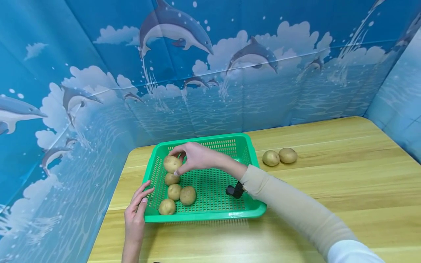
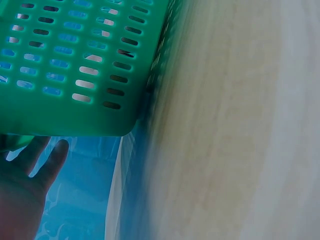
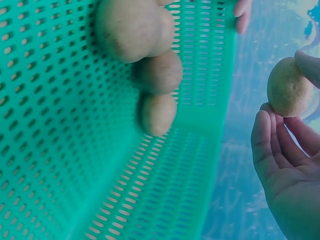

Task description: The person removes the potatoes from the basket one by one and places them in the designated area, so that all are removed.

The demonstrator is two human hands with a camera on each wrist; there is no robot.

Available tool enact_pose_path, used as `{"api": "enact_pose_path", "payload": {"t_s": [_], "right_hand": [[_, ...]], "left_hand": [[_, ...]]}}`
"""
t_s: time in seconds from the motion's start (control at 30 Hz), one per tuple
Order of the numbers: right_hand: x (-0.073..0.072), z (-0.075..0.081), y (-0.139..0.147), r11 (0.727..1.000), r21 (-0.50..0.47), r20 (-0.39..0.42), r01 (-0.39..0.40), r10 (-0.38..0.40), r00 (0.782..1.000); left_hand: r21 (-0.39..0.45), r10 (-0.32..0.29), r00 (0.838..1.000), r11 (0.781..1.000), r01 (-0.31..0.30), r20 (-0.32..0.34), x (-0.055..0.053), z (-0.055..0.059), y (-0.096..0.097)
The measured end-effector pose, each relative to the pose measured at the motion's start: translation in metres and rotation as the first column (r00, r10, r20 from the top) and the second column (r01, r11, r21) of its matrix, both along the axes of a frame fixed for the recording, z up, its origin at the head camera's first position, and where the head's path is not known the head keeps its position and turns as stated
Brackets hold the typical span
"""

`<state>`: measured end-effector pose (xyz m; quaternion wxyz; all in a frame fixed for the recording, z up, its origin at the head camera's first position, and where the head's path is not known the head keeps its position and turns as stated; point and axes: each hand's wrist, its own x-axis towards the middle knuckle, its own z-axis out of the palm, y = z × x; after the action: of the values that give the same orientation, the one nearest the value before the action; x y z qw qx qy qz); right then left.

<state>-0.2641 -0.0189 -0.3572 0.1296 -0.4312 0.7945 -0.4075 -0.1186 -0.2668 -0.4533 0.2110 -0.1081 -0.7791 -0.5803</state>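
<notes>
My right hand (image 1: 197, 156) holds a tan potato (image 1: 172, 164) between thumb and fingers over the left part of a green plastic basket (image 1: 210, 216). In the right wrist view, that potato (image 3: 288, 87) sits at the fingertips, above the rim. Several potatoes lie inside along the basket's left side, among them a brownish one (image 1: 188, 195) and one in the near left corner (image 1: 167, 206). My left hand (image 1: 135, 212) is at the basket's left rim, its extended fingers touching it. In the left wrist view its fingers (image 2: 50, 162) spread beside the basket's slotted wall (image 2: 70, 117).
Two potatoes, a paler one (image 1: 271, 158) and a browner one (image 1: 288, 155), lie side by side on the wooden table (image 1: 329, 175), right of the basket. A blue dolphin-print curtain (image 1: 197, 98) hangs behind and to the left. A black wrist camera (image 1: 235, 190) hangs under the right forearm.
</notes>
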Motion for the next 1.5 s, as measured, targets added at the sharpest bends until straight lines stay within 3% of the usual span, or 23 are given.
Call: {"api": "enact_pose_path", "payload": {"t_s": [0.37,0.77,1.23,1.5], "right_hand": [[0.018,0.032,0.011,1.000,0.003,-0.048,-0.019,0.019,0.999],[0.030,0.057,0.043,0.998,0.056,-0.123,0.038,-0.031,0.992],[0.036,0.064,0.082,0.988,0.013,-0.179,0.157,-0.152,0.972],[0.037,0.060,0.105,0.980,-0.066,-0.116,0.187,-0.193,0.974]], "left_hand": [[0.013,0.004,1.000,1.000,-0.004,0.022,0.001,0.000,0.000],[0.017,0.018,0.999,1.000,-0.019,0.029,0.001,0.001,0.000],[0.007,0.019,0.999,1.000,-0.019,0.032,0.002,0.000,0.000],[0.011,0.008,1.000,1.000,-0.008,0.010,0.001,0.001,0.001]]}}
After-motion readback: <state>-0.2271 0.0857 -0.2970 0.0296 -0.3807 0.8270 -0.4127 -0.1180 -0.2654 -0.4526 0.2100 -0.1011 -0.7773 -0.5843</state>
